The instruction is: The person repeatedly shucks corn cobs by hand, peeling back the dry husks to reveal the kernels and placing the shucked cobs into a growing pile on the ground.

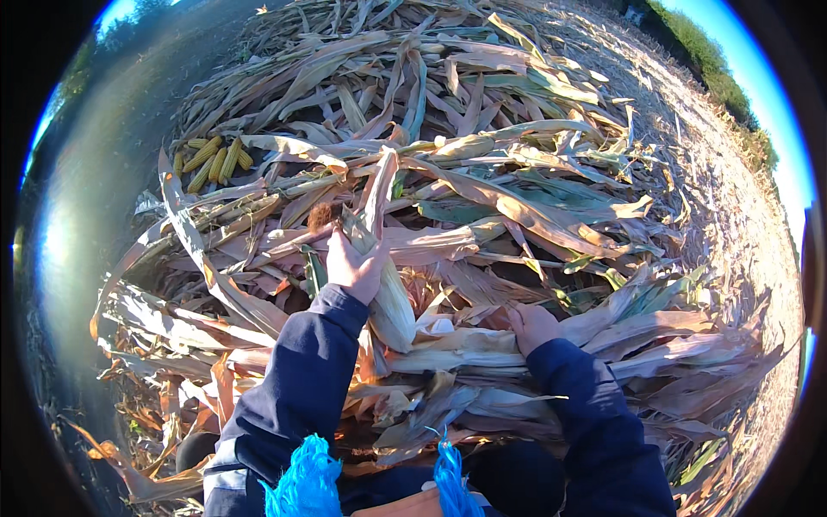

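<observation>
My left hand (pixel 354 266) is wrapped around an ear of corn in its pale dry husk (pixel 393 313). Its lower end tapers down towards me, and a tuft of brown corn silk (pixel 323 216) shows just beyond my fingers. To the right, my right hand (pixel 535 327) lies low over the dry corn stalks and leaves (pixel 462 354), fingers curled. Whether it grips a leaf or stalk there is hidden by the hand itself. Several bare yellow corn cobs (pixel 216 160) lie together at the upper left.
Cut corn stalks with long dry leaves (pixel 504 194) form a thick layer before me. Stubble (pixel 730 213) stretches along the right, and bare soil (pixel 129 161) along the left. Two blue fringed ends (pixel 310 478) hang near my chest.
</observation>
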